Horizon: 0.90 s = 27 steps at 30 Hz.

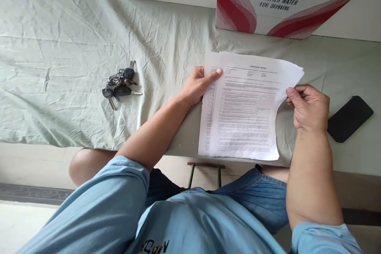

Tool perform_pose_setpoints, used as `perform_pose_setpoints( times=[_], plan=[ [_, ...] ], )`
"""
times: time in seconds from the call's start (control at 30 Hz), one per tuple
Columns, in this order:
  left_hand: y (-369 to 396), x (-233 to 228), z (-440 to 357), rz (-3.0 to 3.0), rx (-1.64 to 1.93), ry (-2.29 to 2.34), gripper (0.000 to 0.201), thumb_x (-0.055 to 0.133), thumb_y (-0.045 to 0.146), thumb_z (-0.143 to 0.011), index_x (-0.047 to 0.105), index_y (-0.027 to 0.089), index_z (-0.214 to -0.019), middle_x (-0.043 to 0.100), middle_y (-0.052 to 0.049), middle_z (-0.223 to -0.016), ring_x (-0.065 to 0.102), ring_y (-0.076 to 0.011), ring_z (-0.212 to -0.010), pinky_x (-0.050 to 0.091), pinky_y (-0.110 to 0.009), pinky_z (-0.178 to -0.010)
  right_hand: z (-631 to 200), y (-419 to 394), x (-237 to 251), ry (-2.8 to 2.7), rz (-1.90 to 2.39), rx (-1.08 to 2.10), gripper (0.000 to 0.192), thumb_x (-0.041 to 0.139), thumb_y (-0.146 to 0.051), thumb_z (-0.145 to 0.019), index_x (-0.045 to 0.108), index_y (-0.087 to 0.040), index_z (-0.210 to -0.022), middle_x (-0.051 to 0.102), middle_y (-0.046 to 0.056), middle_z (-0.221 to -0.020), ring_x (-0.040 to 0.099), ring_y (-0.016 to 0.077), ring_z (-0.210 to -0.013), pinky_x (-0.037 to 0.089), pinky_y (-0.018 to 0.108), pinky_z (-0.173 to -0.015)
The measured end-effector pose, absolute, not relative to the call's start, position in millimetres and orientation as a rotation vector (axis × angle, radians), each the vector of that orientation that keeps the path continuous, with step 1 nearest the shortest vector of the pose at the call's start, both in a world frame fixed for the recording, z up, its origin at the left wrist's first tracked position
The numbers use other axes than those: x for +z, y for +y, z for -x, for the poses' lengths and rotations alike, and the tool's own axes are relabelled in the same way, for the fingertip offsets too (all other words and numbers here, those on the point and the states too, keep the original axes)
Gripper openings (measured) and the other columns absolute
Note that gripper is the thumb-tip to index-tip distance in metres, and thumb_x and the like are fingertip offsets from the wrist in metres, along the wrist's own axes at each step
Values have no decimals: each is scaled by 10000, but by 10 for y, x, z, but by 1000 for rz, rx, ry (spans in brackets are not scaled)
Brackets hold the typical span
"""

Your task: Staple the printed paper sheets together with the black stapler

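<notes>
The thin sheaf of white printed paper sheets (247, 107) is lying on the bench under a wrinkled pale green cloth (59, 47), near the front edge, right of centre. The left hand (198, 85) is pressing its thumb on the sheaf's far left corner; the right hand (308, 107) is pinching the right edge, which is curling up. The sheets look light, floppy and easily creased — best gripped at the margins. A bunch of dark car keys (120, 84) is lying well to the left, a black phone (349, 118) to the right.
</notes>
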<state>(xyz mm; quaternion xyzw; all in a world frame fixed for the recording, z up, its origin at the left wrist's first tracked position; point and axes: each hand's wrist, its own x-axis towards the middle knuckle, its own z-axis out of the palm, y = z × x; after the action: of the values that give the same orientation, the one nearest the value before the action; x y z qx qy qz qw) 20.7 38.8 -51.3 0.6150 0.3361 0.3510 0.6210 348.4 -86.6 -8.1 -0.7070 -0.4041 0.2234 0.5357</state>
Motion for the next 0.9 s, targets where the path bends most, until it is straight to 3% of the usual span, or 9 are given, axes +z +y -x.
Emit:
perform_pose_setpoints(
  times=[0.13,0.37,0.47,0.7,0.9],
  plan=[
    [424,-561,-182,-1376,831,764,734,709,906,-996,818,203,-1175,926,-145,-1098,900,-442,-1196,787,-577,-962,-3484,-877,-67,-957,1695,543,349,1011,-523,-747,801,-251,-806,666,-7,-677,576,169,-655,518,371,-673],
    [466,-636,-150,-1380,853,739,509,690,685,-1030,848,205,-1092,923,-114,-1023,924,-372,-1025,785,-509,-839,-3486,-862,-70,-854,1691,615,130,945,-222,-786,817,-199,-796,660,-1,-640,570,135,-602,501,313,-622],
    [440,-582,-167,-1391,864,716,536,732,712,-1012,861,200,-1107,923,-119,-1023,926,-388,-1051,792,-519,-856,-3475,-860,-64,-835,1748,636,183,970,-238,-830,795,-198,-796,641,-7,-639,559,133,-602,501,309,-615],
    [383,-493,-220,-1421,827,720,807,795,942,-903,866,220,-1254,931,-139,-1080,918,-414,-1136,803,-518,-911,-3497,-863,-105,-892,1732,615,252,1014,-349,-789,787,-240,-794,656,-25,-638,570,156,-614,497,327,-606],
    [420,-551,-174,-1455,838,733,759,822,884,-924,839,203,-1259,925,-160,-1128,908,-438,-1169,789,-568,-962,-3668,-848,-153,-804,1714,518,164,925,-242,-753,767,-221,-789,677,-20,-678,564,142,-628,487,337,-661]
  ],
)
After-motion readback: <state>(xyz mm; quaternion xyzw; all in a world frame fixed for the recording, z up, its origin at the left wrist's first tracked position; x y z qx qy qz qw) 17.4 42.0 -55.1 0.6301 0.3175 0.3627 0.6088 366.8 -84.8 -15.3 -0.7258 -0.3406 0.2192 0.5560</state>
